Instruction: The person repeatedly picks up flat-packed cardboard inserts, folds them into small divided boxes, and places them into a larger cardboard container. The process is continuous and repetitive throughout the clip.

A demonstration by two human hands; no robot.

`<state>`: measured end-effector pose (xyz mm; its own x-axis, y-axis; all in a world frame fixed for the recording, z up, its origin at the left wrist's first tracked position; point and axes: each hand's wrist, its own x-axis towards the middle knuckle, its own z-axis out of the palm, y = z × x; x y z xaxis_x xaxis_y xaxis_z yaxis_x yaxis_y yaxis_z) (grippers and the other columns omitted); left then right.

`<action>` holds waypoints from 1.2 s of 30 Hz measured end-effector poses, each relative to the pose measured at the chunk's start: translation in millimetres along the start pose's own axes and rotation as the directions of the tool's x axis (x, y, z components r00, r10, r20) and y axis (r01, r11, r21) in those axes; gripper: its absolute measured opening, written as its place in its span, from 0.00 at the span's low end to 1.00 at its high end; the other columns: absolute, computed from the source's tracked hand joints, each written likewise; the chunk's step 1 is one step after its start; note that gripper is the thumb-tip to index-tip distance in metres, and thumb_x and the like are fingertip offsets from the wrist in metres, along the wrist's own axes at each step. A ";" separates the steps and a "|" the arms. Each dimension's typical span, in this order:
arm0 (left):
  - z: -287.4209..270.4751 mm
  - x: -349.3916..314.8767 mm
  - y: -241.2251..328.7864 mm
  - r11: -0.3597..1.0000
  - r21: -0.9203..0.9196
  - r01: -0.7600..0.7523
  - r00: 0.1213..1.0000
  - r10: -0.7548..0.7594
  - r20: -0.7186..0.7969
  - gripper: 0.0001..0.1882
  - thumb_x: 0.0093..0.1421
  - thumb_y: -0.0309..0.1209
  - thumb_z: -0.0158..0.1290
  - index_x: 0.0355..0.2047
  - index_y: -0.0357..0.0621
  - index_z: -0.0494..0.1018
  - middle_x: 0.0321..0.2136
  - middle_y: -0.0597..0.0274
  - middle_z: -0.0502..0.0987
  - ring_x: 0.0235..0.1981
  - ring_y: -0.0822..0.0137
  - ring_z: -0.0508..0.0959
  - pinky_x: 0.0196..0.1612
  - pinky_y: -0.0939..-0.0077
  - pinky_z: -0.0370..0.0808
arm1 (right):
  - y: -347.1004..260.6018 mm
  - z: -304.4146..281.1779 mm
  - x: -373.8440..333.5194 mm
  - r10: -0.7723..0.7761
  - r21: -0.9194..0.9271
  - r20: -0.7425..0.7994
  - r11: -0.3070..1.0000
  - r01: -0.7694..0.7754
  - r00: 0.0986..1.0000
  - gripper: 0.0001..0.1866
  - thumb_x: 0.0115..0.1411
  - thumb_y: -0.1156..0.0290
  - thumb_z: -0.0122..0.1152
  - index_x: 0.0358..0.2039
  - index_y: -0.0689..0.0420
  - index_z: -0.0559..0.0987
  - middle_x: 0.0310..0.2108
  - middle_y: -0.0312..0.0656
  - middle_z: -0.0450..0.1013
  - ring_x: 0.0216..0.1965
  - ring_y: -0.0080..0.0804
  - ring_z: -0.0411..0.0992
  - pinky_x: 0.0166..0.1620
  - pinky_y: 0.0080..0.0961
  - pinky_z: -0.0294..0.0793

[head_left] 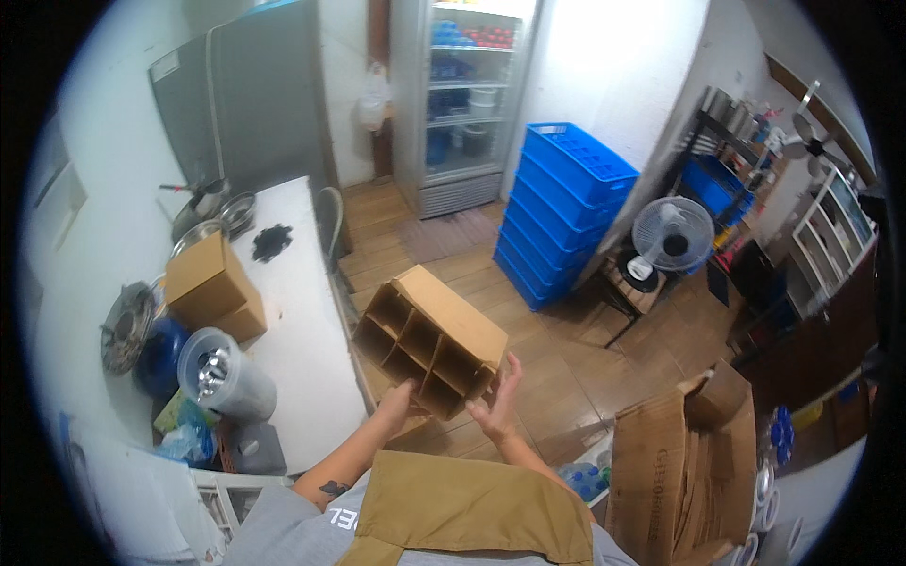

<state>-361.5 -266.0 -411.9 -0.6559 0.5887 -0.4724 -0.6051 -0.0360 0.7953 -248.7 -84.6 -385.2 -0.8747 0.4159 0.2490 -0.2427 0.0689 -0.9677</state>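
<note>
Between my two hands is a brown cardboard box with dividers, tilted so that its several square compartments face me. The compartments that show look empty. My left hand grips its lower left edge, with the fingers partly hidden by the box. At the lower right corner my right hand supports it, thumb on the near edge and fingers along the side. The box is held in the air above the tiled floor, to the right of the white table.
On the table stand a closed cardboard box and a clear plastic tub with metal pieces. Stacked blue crates rise ahead, beside a fan on a stool. A large carton of flattened cardboard is near right. A glass-door fridge stands behind.
</note>
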 end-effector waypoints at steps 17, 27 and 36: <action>152.6 27.1 -43.4 0.731 0.451 -0.513 0.835 0.301 0.461 0.23 0.64 0.31 0.47 0.57 0.34 0.60 0.48 0.45 0.73 0.47 0.51 0.75 0.49 0.60 0.74 | -54.2 -49.0 -25.8 -0.047 -0.695 -0.500 0.617 -0.369 0.865 0.46 0.56 0.45 0.61 0.59 0.65 0.49 0.43 0.67 0.72 0.42 0.67 0.73 0.44 0.52 0.73; 127.9 74.5 -118.7 0.839 0.485 -0.248 0.839 -0.064 0.540 0.22 0.59 0.26 0.44 0.55 0.35 0.62 0.46 0.44 0.73 0.45 0.48 0.76 0.46 0.59 0.76 | -40.7 -74.4 -80.1 0.066 -0.553 -0.612 0.676 -0.487 0.788 0.27 0.55 0.79 0.47 0.58 0.67 0.60 0.26 0.64 0.74 0.29 0.64 0.74 0.33 0.56 0.73; 95.3 85.6 -103.5 0.764 0.613 0.199 0.889 -0.405 0.216 0.19 0.59 0.32 0.43 0.44 0.29 0.69 0.39 0.44 0.77 0.34 0.50 0.80 0.35 0.52 0.82 | -280.9 -160.4 -185.7 -0.435 -0.870 -0.430 0.435 -0.234 0.791 0.19 0.62 0.74 0.55 0.54 0.55 0.68 0.42 0.56 0.75 0.42 0.53 0.76 0.44 0.44 0.77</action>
<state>-312.0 -135.0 -498.4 -0.2406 0.7120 -0.6596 -0.3166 0.5849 0.7468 49.1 -35.7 -166.1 -0.4059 0.6891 0.6004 0.4640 0.7213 -0.5142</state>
